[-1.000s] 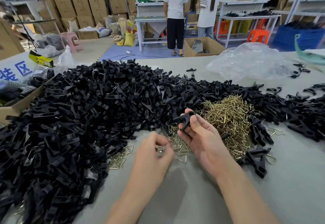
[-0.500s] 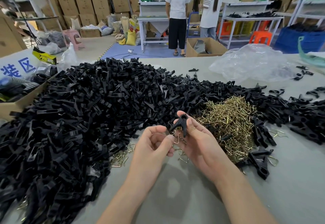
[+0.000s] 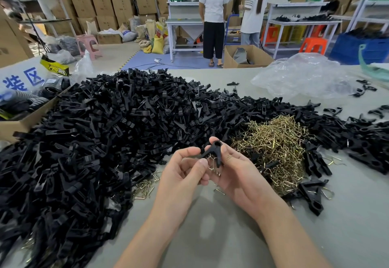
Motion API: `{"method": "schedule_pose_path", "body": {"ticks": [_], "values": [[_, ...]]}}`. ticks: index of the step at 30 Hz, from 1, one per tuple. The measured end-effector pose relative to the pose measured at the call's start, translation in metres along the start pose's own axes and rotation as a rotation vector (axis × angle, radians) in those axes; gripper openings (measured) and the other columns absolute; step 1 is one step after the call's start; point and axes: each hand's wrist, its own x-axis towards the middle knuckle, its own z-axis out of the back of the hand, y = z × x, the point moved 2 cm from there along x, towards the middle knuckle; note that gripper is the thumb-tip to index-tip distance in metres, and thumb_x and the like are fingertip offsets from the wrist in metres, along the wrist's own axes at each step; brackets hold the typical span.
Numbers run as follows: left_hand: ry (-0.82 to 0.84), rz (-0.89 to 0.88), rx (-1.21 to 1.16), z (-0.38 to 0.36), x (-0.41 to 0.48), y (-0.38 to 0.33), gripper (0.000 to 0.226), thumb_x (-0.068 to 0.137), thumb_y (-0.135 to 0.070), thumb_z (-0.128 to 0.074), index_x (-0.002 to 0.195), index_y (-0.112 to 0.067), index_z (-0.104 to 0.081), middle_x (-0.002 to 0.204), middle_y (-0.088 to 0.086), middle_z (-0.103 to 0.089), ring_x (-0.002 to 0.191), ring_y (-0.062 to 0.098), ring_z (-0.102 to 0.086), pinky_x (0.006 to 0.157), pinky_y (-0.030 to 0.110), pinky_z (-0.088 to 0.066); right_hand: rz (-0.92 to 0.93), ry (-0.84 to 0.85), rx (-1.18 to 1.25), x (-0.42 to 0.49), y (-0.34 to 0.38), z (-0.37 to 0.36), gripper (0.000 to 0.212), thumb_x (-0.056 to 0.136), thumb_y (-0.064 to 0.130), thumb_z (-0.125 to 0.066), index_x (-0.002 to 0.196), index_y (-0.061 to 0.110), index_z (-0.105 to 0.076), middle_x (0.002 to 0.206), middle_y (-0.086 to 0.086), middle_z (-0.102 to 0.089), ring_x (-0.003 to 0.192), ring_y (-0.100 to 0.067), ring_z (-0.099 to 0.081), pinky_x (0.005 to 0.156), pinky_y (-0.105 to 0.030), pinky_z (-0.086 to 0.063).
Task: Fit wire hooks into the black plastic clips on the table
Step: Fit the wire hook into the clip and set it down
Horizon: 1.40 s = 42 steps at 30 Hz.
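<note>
My right hand grips a black plastic clip above the grey table, its open legs pointing down. My left hand pinches a brass wire hook right under the clip, between its legs; the hook is mostly hidden by my fingers. A heap of loose brass wire hooks lies just right of my hands. A large pile of black clips covers the table's left and far side.
Several clips with hooks fitted lie at the right. A crumpled clear plastic bag sits at the back right, a cardboard box at the left edge. Two people stand by workbenches beyond the table.
My left hand rose from the table with a hook and came up under the clip. My right hand turned the clip upright and lifted it slightly.
</note>
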Motion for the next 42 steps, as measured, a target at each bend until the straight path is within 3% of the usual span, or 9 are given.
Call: {"method": "schedule_pose_path", "body": {"ticks": [8,13,17,22,29,32,35,37,42], "values": [[-0.105,-0.038,-0.003,0.004,0.002,0.003,0.014,0.095,-0.012,-0.063,0.106,-0.02,-0.065,0.076,0.004,-0.069,0.068,0.013,-0.063,0.073,0.025,-0.057,-0.014,0.002,-0.123,-0.002,-0.004,-0.006,0.03,0.098,0.017,-0.052,0.124,0.008,-0.064,0.107,-0.019,-0.069,0.084,-0.028,-0.069,0.08,-0.04,-0.058],[-0.2,-0.325,0.511,0.002,-0.008,0.002,0.013,0.094,-0.047,-0.051,0.104,-0.045,-0.06,0.089,-0.017,-0.066,0.079,0.006,-0.065,0.068,0.016,-0.049,-0.031,-0.038,-0.105,-0.004,-0.01,-0.014,0.039,0.097,0.016,-0.053,0.133,0.0,-0.055,0.122,-0.028,-0.064,0.118,-0.041,-0.061,0.101,-0.05,-0.052],[-0.303,-0.493,0.692,0.008,-0.006,0.0,0.023,0.105,-0.044,-0.035,0.109,-0.04,-0.057,0.113,-0.021,-0.054,0.1,0.007,-0.061,0.08,0.018,-0.049,-0.052,0.007,-0.169,-0.006,-0.016,-0.022,0.035,0.1,0.015,-0.053,0.13,0.0,-0.06,0.117,-0.02,-0.067,0.106,-0.029,-0.066,0.095,-0.041,-0.057],[-0.277,-0.512,0.635,0.018,-0.002,0.0,0.03,0.104,-0.047,-0.026,0.111,-0.043,-0.055,0.113,-0.017,-0.059,0.097,0.024,-0.066,0.079,0.047,-0.057,-0.13,0.097,-0.222,-0.01,-0.028,-0.033,0.025,0.096,0.025,-0.057,0.098,0.016,-0.08,0.095,-0.007,-0.074,0.086,-0.014,-0.07,0.077,-0.026,-0.057],[-0.1,-0.607,0.836,0.018,-0.008,-0.011,0.035,0.101,-0.048,-0.03,0.124,-0.032,-0.052,0.125,-0.02,-0.051,0.085,0.008,-0.065,0.067,0.034,-0.054,-0.182,0.1,-0.16,-0.016,-0.022,-0.033,0.029,0.095,0.03,-0.063,0.111,0.008,-0.072,0.107,-0.012,-0.071,0.096,-0.019,-0.066,0.087,-0.033,-0.056],[-0.133,-0.554,0.85,0.017,-0.008,-0.012,0.024,0.095,-0.051,-0.042,0.104,-0.033,-0.054,0.112,-0.017,-0.057,0.076,0.009,-0.063,0.061,0.033,-0.053,-0.235,0.14,-0.179,-0.019,-0.019,-0.034,0.033,0.097,0.028,-0.061,0.12,0.006,-0.07,0.114,-0.013,-0.072,0.102,-0.019,-0.066,0.093,-0.036,-0.055],[-0.173,-0.344,0.579,0.015,-0.008,-0.008,0.026,0.089,-0.049,-0.047,0.09,-0.026,-0.059,0.082,-0.006,-0.066,0.065,0.019,-0.064,0.061,0.047,-0.055,-0.29,0.139,-0.273,-0.019,-0.022,-0.034,0.04,0.102,0.021,-0.057,0.132,-0.005,-0.059,0.134,-0.029,-0.059,0.115,-0.031,-0.054,0.106,-0.045,-0.048],[-0.175,-0.281,0.528,0.016,-0.008,-0.007,0.028,0.085,-0.046,-0.046,0.095,-0.027,-0.062,0.081,-0.006,-0.069,0.068,0.019,-0.066,0.064,0.052,-0.057,-0.298,0.141,-0.294,-0.02,-0.025,-0.036,0.048,0.095,0.023,-0.063,0.126,-0.013,-0.056,0.127,-0.03,-0.057,0.112,-0.033,-0.05,0.107,-0.046,-0.045],[-0.128,-0.254,0.565,0.02,-0.002,-0.004,0.047,0.079,-0.047,-0.044,0.124,-0.053,-0.056,0.084,-0.006,-0.07,0.069,0.019,-0.064,0.068,0.042,-0.058,-0.285,0.177,-0.207,-0.02,-0.034,-0.037,0.024,0.095,0.017,-0.059,0.111,-0.002,-0.062,0.104,-0.012,-0.066,0.093,-0.017,-0.065,0.09,-0.032,-0.056]]}}
